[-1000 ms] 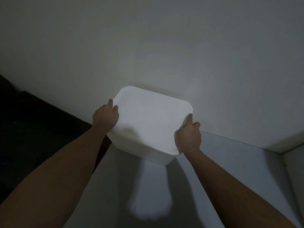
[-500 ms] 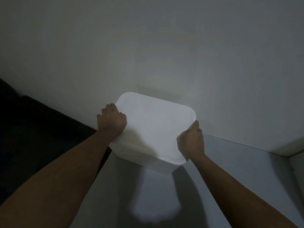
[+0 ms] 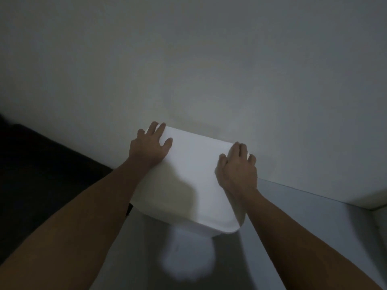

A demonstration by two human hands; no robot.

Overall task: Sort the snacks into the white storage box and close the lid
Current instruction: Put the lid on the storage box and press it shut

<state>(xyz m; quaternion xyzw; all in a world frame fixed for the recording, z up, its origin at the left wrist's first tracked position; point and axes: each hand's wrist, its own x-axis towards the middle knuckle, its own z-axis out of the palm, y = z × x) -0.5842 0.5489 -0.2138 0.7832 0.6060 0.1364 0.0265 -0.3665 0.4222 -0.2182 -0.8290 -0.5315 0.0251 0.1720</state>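
Now both hands flat on lid (image 3: pixel 188 176): left hand (image 3: pixel 149 146) spread, fingers straight at far-left corner; right hand (image 3: pixel 237 171) fingers draped over far-right edge. Box (image 3: pixel 206 232) under palms.

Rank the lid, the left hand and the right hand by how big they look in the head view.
1. lid, clearly the largest.
2 and 3. left hand and right hand: they look about alike, so no ranking between them. Both rest on the lid's far corners.
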